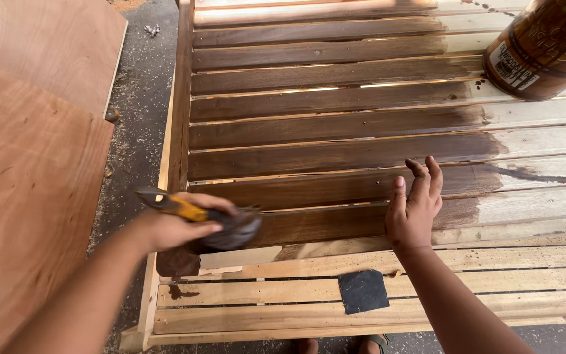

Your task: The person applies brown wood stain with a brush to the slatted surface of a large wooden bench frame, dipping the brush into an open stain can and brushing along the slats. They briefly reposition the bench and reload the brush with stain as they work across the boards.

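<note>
1. Looking down from the head camera, a slatted wooden frame (335,269) fills most of the view; its upper-left slats are stained dark brown and its right and lower slats are bare pale wood.
2. The left hand (171,229) has its grip closed around a yellow-handled paintbrush (214,221), whose dark bristles lie on a slat at the lower-left edge of the stained area; the brush looks blurred.
3. The right hand (415,208) rests on a slat near the border of stained and bare wood, grip loose and holding nothing, fingertips darkened with stain.
4. A brown can of stain (545,47) stands tilted in view at the top right, on the pale slats, well apart from both hands.
5. A dark square of sandpaper (363,292) lies on the bare lower slats, just below the right wrist.
6. Plywood sheets (31,170) lie at the left on a dusty floor (140,98).
</note>
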`<state>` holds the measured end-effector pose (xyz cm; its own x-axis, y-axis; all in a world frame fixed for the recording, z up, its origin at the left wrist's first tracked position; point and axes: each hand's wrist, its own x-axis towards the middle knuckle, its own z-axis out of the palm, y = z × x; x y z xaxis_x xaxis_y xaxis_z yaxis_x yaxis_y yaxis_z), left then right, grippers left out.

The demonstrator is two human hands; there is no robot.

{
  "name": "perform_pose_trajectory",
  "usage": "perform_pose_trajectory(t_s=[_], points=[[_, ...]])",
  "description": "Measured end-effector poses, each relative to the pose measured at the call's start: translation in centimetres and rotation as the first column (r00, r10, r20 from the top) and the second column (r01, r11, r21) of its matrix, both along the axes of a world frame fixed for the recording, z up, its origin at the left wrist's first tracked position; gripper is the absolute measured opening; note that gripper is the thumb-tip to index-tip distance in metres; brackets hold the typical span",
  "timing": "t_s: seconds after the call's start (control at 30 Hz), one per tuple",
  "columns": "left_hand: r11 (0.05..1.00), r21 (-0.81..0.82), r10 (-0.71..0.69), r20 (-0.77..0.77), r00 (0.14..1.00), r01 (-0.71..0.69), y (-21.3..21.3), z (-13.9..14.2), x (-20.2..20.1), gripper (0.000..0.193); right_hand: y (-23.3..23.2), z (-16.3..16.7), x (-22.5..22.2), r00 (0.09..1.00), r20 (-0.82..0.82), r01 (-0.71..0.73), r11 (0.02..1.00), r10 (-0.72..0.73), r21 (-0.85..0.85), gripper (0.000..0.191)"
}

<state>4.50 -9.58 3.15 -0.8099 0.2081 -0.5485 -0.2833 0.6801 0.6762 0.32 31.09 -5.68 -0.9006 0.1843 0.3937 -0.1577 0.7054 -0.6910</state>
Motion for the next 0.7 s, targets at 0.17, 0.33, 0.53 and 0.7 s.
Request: perform_pose_trajectory(t_s=[0.17, 0.33, 0.53, 0.7], points=[[0.99, 0.135, -0.002, -0.181, 0.983, 0.027, -3.8, 3.8, 1.4, 0.031, -1.5, 0.9, 0.8, 1.0, 0.011, 0.018, 1.0, -0.018, 0.015, 0.045], [0.961, -0.272, 0.069, 0.092, 0.993, -0.042, 6.2, 3.6, 1.4, 0.028, -2.8, 1.9, 1.7, 0.999, 0.031, 0.032, 0.999, -0.032, 0.02, 0.045], [0.986, 0.159, -0.018, -0.195, 0.981, 0.05, 15.6, 3.9, 1.2, 0.036, -3.7, 2.7, 2.2, 0.999, -0.028, 0.018, 0.999, -0.019, -0.031, 0.044], [0.983, -0.051, -0.181, -0.169, 0.969, 0.175, 8.3, 2.0, -1.3, 0.03, -1.3, 0.2, 0.4, 0.998, -0.062, -0.035, 0.994, 0.028, -0.105, 0.039]])
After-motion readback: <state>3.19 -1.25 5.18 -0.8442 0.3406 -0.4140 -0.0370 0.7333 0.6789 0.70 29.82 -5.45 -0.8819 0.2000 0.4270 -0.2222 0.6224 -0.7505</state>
